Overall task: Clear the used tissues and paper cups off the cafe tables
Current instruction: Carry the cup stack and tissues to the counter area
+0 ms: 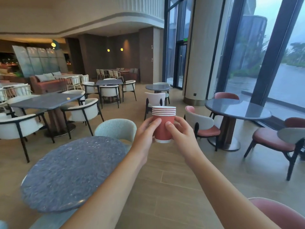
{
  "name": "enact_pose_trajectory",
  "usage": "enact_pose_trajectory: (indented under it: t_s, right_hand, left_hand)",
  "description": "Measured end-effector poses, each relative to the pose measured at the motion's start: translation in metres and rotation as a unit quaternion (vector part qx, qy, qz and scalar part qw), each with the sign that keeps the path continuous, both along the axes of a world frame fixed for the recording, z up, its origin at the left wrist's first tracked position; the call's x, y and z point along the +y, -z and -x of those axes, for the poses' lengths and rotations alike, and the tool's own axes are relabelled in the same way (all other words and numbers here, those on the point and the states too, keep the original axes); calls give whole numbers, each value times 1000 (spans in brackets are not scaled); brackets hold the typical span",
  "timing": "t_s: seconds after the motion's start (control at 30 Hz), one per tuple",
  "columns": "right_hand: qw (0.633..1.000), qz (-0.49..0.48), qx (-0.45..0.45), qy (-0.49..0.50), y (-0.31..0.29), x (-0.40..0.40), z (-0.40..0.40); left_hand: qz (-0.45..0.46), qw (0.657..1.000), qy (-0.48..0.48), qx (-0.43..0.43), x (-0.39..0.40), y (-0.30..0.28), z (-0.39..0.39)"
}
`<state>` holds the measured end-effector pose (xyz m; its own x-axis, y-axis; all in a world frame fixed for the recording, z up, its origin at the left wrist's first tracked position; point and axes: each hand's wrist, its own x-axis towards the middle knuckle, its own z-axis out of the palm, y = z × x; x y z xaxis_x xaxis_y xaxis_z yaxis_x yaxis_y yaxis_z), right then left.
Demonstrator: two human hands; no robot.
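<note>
A stack of several red paper cups (163, 128) with white rims is held upright in front of me, above the floor. My left hand (146, 134) grips its left side, thumb across the front. My right hand (179, 132) grips its right side in the same way. A round grey table (72, 172) lies low on my left, its top bare. A small yellowish spot (68, 98), too small to identify, sits on the grey square table (46, 100) farther left.
A pale green chair (116, 128) stands behind the near table. A round glass-topped table (237, 109) with pink chairs (203, 124) stands at the right by the windows. More tables and white chairs fill the room beyond. Wooden floor runs ahead between them.
</note>
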<state>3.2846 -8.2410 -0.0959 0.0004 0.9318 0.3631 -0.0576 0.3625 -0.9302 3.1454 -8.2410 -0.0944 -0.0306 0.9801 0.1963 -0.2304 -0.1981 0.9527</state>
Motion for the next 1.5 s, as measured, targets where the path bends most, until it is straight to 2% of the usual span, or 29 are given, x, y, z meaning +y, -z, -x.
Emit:
enact_pose_trajectory:
  t_s: [0.27, 0.43, 0.8, 1.1, 1.5]
  right_hand:
    - [1000, 8, -4, 14, 21, 147, -25]
    - [1000, 14, 4, 9, 20, 255, -38]
    - [1000, 7, 2, -11, 25, 495, -30]
    - [1000, 17, 14, 21, 30, 714, -24]
    - [997, 27, 30, 67, 32, 988, -85]
  left_hand:
    - [7, 1000, 18, 3, 156, 23, -26]
    - [14, 1000, 4, 15, 260, 16, -41]
    - [19, 1000, -23, 2, 490, 21, -32]
    - [5, 1000, 25, 2, 718, 30, -22]
    - [7, 996, 82, 24, 1013, 34, -82]
